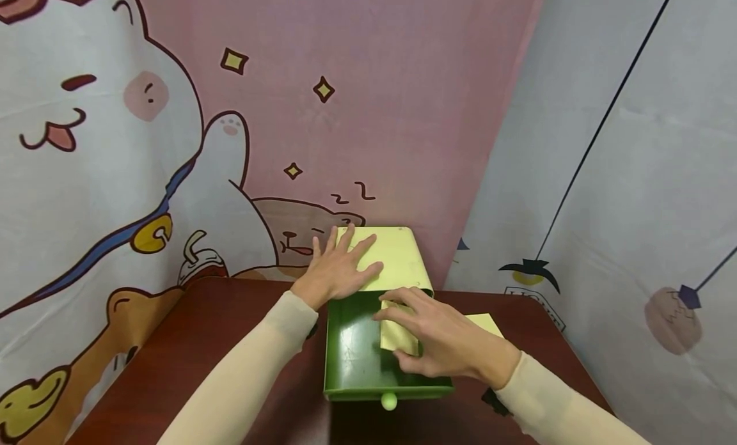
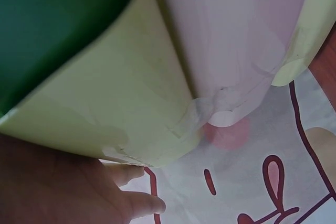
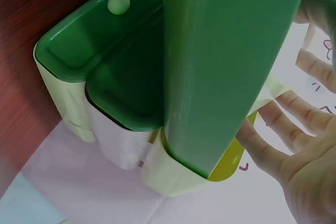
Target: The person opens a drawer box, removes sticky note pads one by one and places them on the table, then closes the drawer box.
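A small drawer unit (image 1: 400, 256) with a pale yellow top stands on the table. Its top green drawer (image 1: 352, 352) is pulled out toward me, with a round light green knob (image 1: 389, 401) at the front. My left hand (image 1: 340, 266) rests on the unit's top with its fingers spread. Over the right side of the drawer, my right hand (image 1: 443, 336) holds a pale yellow piece of paper (image 1: 397, 337) between thumb and fingers. In the right wrist view the drawer wall (image 3: 226, 61) hides part of the paper, whose edge (image 3: 270, 90) shows behind the fingers.
Another pale yellow sheet (image 1: 486, 323) lies on the dark red-brown table (image 1: 230, 343), right of the unit and partly behind my right hand. Two lower green drawers (image 3: 126, 82) are pushed in. A cartoon-printed cloth (image 1: 374, 100) hangs behind the table.
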